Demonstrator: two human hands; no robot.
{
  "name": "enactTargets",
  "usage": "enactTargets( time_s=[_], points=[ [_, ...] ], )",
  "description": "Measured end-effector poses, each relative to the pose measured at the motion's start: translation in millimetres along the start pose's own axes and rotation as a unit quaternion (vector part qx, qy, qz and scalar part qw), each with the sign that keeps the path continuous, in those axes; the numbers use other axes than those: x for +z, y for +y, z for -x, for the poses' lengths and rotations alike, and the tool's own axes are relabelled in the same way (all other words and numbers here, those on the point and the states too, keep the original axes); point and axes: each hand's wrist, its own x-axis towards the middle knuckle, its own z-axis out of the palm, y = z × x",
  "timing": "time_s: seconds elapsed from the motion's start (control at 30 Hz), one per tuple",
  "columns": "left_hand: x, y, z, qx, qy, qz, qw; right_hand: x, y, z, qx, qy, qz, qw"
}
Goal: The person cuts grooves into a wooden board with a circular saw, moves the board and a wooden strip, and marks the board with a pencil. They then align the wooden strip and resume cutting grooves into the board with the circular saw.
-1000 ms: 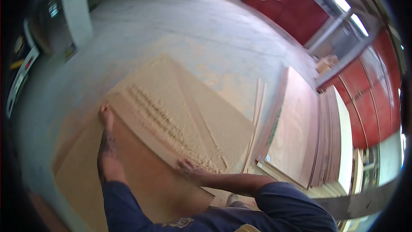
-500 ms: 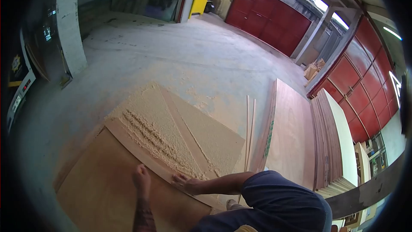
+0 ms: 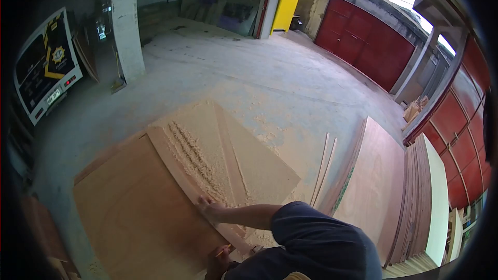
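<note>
The left hand (image 3: 216, 263) has moved down near six o'clock, pinching a pencil (image 3: 223, 251), while the right hand (image 3: 210, 209) rests ungripped on the long wooden strip (image 3: 173, 163).

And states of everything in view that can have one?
Left hand: closed on thin orange stick
Right hand: open, resting on wooden strip
Wooden strip: lying along brown panel
Sawdust: loose, partly heaped in ridges
Far red gate: shut
Sheets at right: stacked
Van: rear door shut
</note>
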Motion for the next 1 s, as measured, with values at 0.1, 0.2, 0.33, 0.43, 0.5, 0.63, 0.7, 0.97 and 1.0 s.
enactTargets(
  time_s=[0.1, 0.2, 0.33, 0.43, 0.5, 0.63, 0.7, 0.97, 1.0],
  points=[
    [-7.2, 72.9, 34.1, -0.117, -0.040, -0.022, 0.992, 21.1, 8.5, -6.5, -0.053, 0.014, 0.157, 0.986],
    [6.6, 83.9, 60.3, -0.181, -0.034, -0.063, 0.981, 21.2, -16.5, 51.4, -0.023, 0.049, 0.103, 0.993],
    [35.3, 58.4, 94.2, -0.250, -0.028, -0.143, 0.957, 76.6, -2.8, 112.9, -0.038, 0.172, 0.056, 0.983],
    [59.5, 11.0, 118.6, -0.286, -0.036, -0.232, 0.929, 90.2, 17.4, 147.4, -0.054, 0.219, 0.020, 0.974],
    [71.6, -32.2, 140.5, -0.291, -0.056, -0.311, 0.903, 100.4, 26.3, 145.6, -0.019, 0.229, -0.017, 0.973],
    [88.8, -108.7, 256.6, -0.215, -0.169, -0.537, 0.798, 122.4, 55.3, 109.2, 0.113, 0.337, 0.088, 0.931],
    [95.3, -92.8, 301.5, -0.323, -0.145, -0.422, 0.834, 110.8, 112.6, 104.6, -0.047, 0.306, 0.114, 0.944],
    [108.9, -25.2, 400.8, -0.540, 0.006, 0.013, 0.841, 31.7, 194.9, 193.1, -0.050, 0.396, -0.058, 0.915],
    [110.7, -21.1, 407.8, -0.545, 0.006, 0.056, 0.836, 34.1, 208.1, 193.1, -0.037, 0.420, -0.044, 0.905]
  ],
)
